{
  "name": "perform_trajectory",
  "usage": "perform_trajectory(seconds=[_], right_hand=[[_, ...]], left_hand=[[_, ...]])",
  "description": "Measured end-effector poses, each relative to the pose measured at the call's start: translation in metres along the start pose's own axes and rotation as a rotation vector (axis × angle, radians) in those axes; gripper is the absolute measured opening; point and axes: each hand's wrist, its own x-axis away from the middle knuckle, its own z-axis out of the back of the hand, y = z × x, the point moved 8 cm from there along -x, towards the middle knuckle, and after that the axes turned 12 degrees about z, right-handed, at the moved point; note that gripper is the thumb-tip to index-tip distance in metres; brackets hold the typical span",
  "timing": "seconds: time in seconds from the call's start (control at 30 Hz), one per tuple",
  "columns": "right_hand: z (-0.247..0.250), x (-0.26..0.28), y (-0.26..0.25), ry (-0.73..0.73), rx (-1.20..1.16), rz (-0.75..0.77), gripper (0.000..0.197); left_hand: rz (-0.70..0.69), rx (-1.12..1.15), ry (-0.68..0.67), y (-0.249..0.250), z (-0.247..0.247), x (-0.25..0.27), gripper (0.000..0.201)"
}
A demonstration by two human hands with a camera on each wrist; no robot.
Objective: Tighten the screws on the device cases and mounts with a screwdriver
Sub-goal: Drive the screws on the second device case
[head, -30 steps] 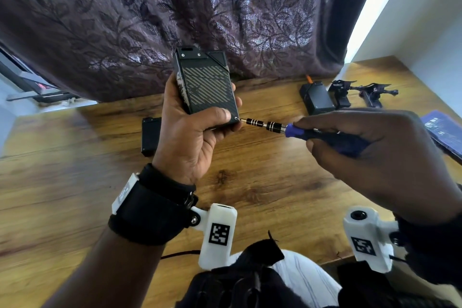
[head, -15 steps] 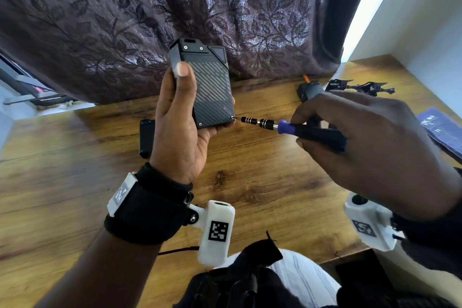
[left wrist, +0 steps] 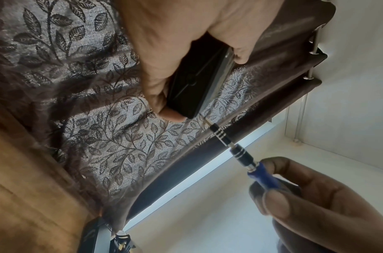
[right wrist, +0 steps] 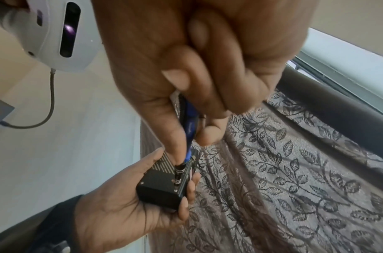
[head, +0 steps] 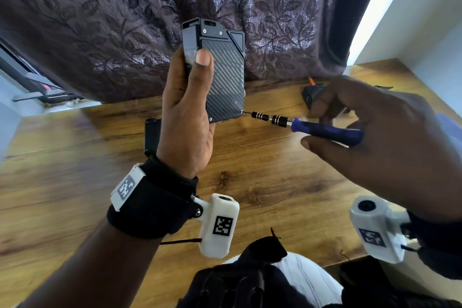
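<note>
My left hand (head: 186, 117) grips a black device case (head: 222, 75) with a ribbed face, held upright above the wooden table (head: 262, 182), thumb along its left side. The same case (left wrist: 197, 85) fills the left wrist view, and the case (right wrist: 162, 190) shows low in the right wrist view. My right hand (head: 375, 137) pinches the blue handle of a screwdriver (head: 307, 127). Its black and silver shaft points left, and the tip sits at the screw in the case's lower right corner (head: 242, 112). The screwdriver (left wrist: 238, 150) also meets the case corner in the left wrist view.
A second black case (head: 151, 135) lies on the table behind my left wrist. Another black device (head: 312, 94) with an orange part sits at the back right, half hidden by my right hand. A patterned curtain (head: 125, 20) hangs along the table's far edge. A blue object lies at the right edge.
My left thumb has shifted from the case's lower edge up along its left side, and the case now stands higher. The screwdriver tip stays at the lower right corner screw.
</note>
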Motion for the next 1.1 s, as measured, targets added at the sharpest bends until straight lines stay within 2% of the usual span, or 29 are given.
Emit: perform_trajectory(seconds=[0.13,0.3,0.4,0.5,0.63,0.73,0.77,0.87,1.0,1.1], right_hand=[[0.011,0.001,-0.003,0.075,-0.031,0.0,0.017],[0.007,0.001,-0.002,0.08,0.059,0.013,0.049],[0.007,-0.002,0.0,0.073,-0.001,0.007,0.032],[0.003,-0.002,0.001,0.033,-0.018,0.008,0.032],[0.007,-0.001,-0.001,0.072,-0.035,0.003,0.022],[0.008,0.0,0.001,0.081,0.046,0.015,0.048],[0.009,-0.001,0.002,0.09,0.051,0.012,0.051],[0.006,-0.003,0.0,0.077,-0.008,0.025,0.037],[-0.013,0.001,-0.001,-0.029,0.029,0.05,0.036],[-0.005,0.003,0.001,0.074,0.039,0.073,0.026]], left_hand=[[-0.013,-0.003,0.004,0.0,-0.003,-0.001,0.043],[-0.026,-0.012,-0.013,0.001,-0.006,-0.002,0.035],[-0.031,-0.021,0.012,0.001,-0.003,-0.001,0.039],[-0.035,-0.018,0.03,0.001,-0.001,-0.001,0.048],[-0.04,-0.012,0.027,-0.001,-0.003,-0.001,0.047],[-0.04,-0.008,0.028,-0.003,-0.002,0.0,0.045],[-0.038,-0.006,0.03,-0.003,-0.002,0.001,0.044],[-0.032,-0.01,0.049,-0.004,0.001,0.002,0.048],[-0.051,0.007,0.075,-0.001,0.006,0.0,0.048],[-0.055,-0.004,0.055,0.001,0.004,0.001,0.047]])
